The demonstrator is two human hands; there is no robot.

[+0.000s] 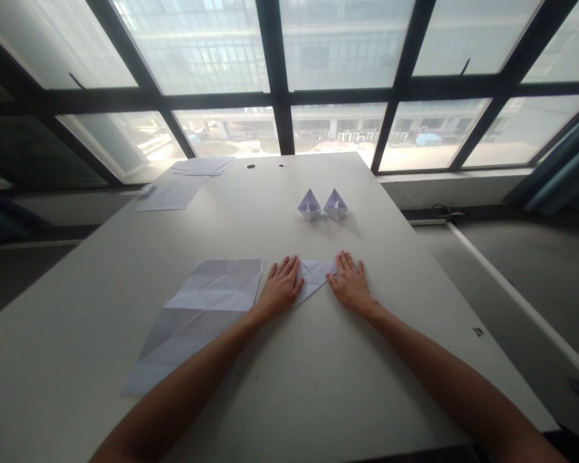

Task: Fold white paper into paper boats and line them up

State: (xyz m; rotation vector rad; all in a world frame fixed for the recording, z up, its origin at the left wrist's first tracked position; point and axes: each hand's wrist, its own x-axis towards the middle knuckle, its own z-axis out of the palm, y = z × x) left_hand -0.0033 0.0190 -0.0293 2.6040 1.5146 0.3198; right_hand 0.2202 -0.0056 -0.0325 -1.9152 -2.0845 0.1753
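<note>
A small folded sheet of white paper (313, 275) lies flat on the white table, creased into a slanted shape. My left hand (282, 286) rests on its left part with the fingers stretched out. On its right end lies my right hand (350, 280), also flat, the fingers extended. Beside my left forearm is a larger unfolded sheet (207, 302) with several crease lines, partly covered by that arm. Beyond my hands stand two folded paper boats (309, 207) side by side, each with a pointed middle.
The white table (367, 399) reaches to the window wall. At its far left lie several loose paper sheets (174, 193) with a small shiny item (146, 191) next to them. Two round holes (251, 166) show near the far edge. A white pipe (521, 296) runs along the floor at right.
</note>
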